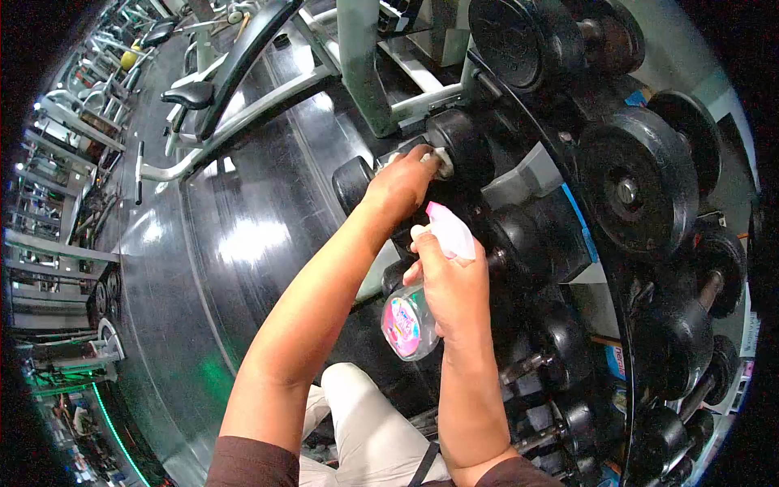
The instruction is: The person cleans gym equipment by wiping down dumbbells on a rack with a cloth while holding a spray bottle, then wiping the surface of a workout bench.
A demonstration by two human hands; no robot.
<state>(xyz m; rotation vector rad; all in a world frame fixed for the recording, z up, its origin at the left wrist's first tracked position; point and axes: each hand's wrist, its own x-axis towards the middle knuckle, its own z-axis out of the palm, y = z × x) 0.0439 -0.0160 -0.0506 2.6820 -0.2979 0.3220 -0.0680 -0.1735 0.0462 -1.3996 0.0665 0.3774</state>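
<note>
My right hand (456,284) is wrapped around the neck of a clear spray bottle (412,329) with a pink and white trigger head and a colourful label. My left hand (403,185) reaches farther forward, closed on a whitish cloth (443,164) that shows past its fingers. It presses the cloth against a black dumbbell (461,146) low down by the rack. The dumbbell's other end (352,183) shows left of the hand. Most of the cloth and the dumbbell's handle are hidden under my left hand.
On the right, a rack (560,158) carries several black dumbbells, with a large round one (629,191) near its edge. More dumbbells (560,349) lie lower, beside my right forearm. A grey-framed bench (243,105) stands at upper left on the dark, shiny floor (251,268).
</note>
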